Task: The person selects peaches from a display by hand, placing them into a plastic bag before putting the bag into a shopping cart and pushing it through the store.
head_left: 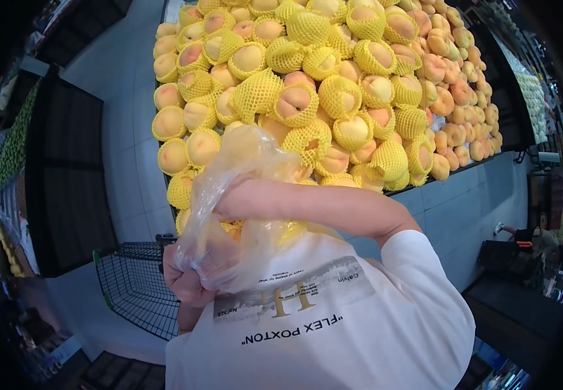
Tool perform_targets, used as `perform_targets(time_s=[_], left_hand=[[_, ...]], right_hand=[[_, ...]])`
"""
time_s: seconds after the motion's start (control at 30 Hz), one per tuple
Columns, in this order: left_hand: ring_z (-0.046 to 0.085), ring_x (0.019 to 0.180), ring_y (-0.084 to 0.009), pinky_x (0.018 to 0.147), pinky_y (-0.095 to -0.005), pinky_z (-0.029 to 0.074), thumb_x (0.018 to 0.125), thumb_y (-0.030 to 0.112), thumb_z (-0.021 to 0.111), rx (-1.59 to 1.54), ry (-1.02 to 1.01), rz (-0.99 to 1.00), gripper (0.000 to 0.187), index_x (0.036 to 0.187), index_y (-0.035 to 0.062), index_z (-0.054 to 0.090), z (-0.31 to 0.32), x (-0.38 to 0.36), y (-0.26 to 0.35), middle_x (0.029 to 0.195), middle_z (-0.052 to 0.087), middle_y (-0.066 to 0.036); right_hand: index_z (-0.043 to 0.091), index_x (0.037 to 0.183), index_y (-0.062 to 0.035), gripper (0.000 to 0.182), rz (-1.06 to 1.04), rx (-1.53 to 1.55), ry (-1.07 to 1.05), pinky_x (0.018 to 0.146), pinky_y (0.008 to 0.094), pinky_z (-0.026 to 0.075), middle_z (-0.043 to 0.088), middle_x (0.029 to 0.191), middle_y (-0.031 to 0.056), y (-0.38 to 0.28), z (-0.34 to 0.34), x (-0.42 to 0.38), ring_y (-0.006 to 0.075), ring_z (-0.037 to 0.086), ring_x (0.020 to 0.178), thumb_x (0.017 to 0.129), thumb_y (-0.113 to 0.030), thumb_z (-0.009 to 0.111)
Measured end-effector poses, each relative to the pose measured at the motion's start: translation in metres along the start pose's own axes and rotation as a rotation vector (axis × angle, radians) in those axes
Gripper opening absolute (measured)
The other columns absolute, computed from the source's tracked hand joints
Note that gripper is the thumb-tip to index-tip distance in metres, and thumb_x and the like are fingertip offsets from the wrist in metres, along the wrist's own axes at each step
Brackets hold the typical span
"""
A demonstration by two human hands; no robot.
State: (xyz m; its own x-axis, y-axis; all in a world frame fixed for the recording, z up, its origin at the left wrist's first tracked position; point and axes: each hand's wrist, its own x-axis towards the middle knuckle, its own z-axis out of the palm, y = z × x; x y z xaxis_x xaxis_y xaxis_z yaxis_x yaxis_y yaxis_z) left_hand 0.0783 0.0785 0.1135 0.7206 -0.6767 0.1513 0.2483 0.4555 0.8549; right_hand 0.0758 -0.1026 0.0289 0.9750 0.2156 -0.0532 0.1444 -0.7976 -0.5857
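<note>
A clear plastic bag hangs in front of my chest, crumpled, with yellow netting and peach colour showing through its lower part. My left hand is closed on the bag's lower left side. My right arm crosses my body, and my right hand reaches into or behind the bag; its fingers are blurred by the plastic, so their grip cannot be made out. Just beyond the bag lies a heap of peaches, many wrapped in yellow foam nets.
To the right of the netted fruit are bare peaches. A wire shopping cart stands at my lower left on the grey floor. Dark display stands line the left, and another person's leg shows at far right.
</note>
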Motion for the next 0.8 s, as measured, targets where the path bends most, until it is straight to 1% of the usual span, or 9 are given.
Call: perform_targets(time_s=[0.07, 0.17, 0.27, 0.37, 0.47, 0.57, 0.6, 0.7, 0.8], left_hand=[[0.046, 0.046, -0.0149, 0.041, -0.0323, 0.033, 0.084, -0.009, 0.045, -0.157, -0.198, -0.015, 0.013, 0.075, -0.003, 0.052, -0.012, 0.003, -0.007, 0.06, 0.053, -0.012], [0.042, 0.043, -0.0152, 0.04, -0.0321, 0.03, 0.085, -0.009, 0.047, -0.151, -0.233, 0.018, 0.014, 0.073, -0.0029, 0.051, -0.015, 0.005, -0.01, 0.058, 0.05, -0.012], [0.041, 0.043, -0.0159, 0.04, -0.0322, 0.029, 0.086, -0.009, 0.046, -0.266, -0.261, 0.021, 0.016, 0.072, -0.0023, 0.05, 0.002, 0.014, -0.007, 0.057, 0.048, -0.011], [0.052, 0.053, -0.0159, 0.05, -0.0272, 0.04, 0.08, -0.009, 0.046, -0.335, -0.176, -0.079, 0.016, 0.069, -0.0045, 0.056, 0.007, 0.013, -0.004, 0.065, 0.06, -0.012], [0.055, 0.059, -0.018, 0.055, -0.0265, 0.042, 0.085, -0.005, 0.054, -0.087, 0.094, -0.07, 0.014, 0.071, -0.0041, 0.057, -0.008, -0.006, -0.006, 0.071, 0.061, -0.013], [0.059, 0.067, -0.0176, 0.061, -0.0266, 0.046, 0.089, 0.002, 0.061, 0.345, 0.12, 0.102, 0.018, 0.073, -0.0033, 0.057, -0.022, -0.012, -0.012, 0.082, 0.064, -0.013], [0.06, 0.069, -0.0174, 0.063, -0.0267, 0.047, 0.09, 0.004, 0.064, 0.409, 0.131, 0.129, 0.02, 0.073, -0.003, 0.057, -0.027, -0.015, -0.014, 0.085, 0.065, -0.013], [0.06, 0.069, -0.0162, 0.062, -0.0269, 0.047, 0.091, 0.005, 0.064, 0.255, 0.167, 0.112, 0.021, 0.072, -0.0021, 0.057, -0.036, -0.018, -0.016, 0.084, 0.064, -0.011], [0.056, 0.06, -0.0144, 0.054, -0.0267, 0.044, 0.089, -0.003, 0.057, 0.062, 0.155, 0.145, 0.019, 0.07, -0.0009, 0.054, -0.015, -0.003, -0.006, 0.072, 0.06, -0.01]], right_hand=[[0.07, 0.116, -0.0008, 0.052, 0.096, -0.008, -0.07, 0.085, 0.0444, 0.058, 0.072, 0.105, 0.0209, -0.003, 0.002, 0.008, 0.0339, 0.071, 0.102, 0.086, -0.042, 0.077], [0.071, 0.114, 0.0026, 0.054, 0.237, -0.068, -0.231, 0.086, 0.0429, 0.057, 0.07, 0.111, 0.0215, -0.011, 0.001, 0.022, 0.0334, 0.069, 0.106, 0.083, -0.041, 0.078], [0.072, 0.112, 0.0049, 0.052, 0.249, -0.079, -0.256, 0.089, 0.0417, 0.057, 0.065, 0.12, 0.0238, -0.024, -0.017, 0.019, 0.0354, 0.067, 0.11, 0.082, -0.038, 0.076], [0.071, 0.113, 0.0049, 0.051, 0.108, -0.034, -0.019, 0.09, 0.0428, 0.056, 0.059, 0.128, 0.0266, 0.005, 0.037, 0.024, 0.0394, 0.065, 0.113, 0.083, -0.036, 0.075], [0.071, 0.113, 0.0048, 0.051, 0.148, 0.02, -0.1, 0.089, 0.0434, 0.056, 0.064, 0.123, 0.025, 0.001, 0.016, 0.023, 0.0365, 0.067, 0.11, 0.081, -0.034, 0.074], [0.07, 0.114, 0.0044, 0.053, 0.356, 0.127, -0.295, 0.088, 0.0435, 0.056, 0.069, 0.115, 0.0231, -0.02, -0.023, 0.016, 0.0332, 0.07, 0.104, 0.078, -0.034, 0.075], [0.07, 0.113, 0.0041, 0.053, 0.38, 0.176, -0.249, 0.088, 0.0434, 0.056, 0.07, 0.112, 0.0225, -0.022, -0.027, 0.013, 0.0328, 0.071, 0.102, 0.077, -0.034, 0.075], [0.069, 0.113, 0.003, 0.055, 0.402, 0.299, -0.133, 0.086, 0.0429, 0.056, 0.072, 0.106, 0.0214, -0.024, -0.039, 0.001, 0.0328, 0.071, 0.099, 0.075, -0.035, 0.076], [0.066, 0.116, 0.0016, 0.058, 0.33, 0.383, -0.03, 0.087, 0.042, 0.056, 0.072, 0.107, 0.0215, -0.027, -0.071, -0.024, 0.0345, 0.07, 0.099, 0.073, -0.037, 0.077]])
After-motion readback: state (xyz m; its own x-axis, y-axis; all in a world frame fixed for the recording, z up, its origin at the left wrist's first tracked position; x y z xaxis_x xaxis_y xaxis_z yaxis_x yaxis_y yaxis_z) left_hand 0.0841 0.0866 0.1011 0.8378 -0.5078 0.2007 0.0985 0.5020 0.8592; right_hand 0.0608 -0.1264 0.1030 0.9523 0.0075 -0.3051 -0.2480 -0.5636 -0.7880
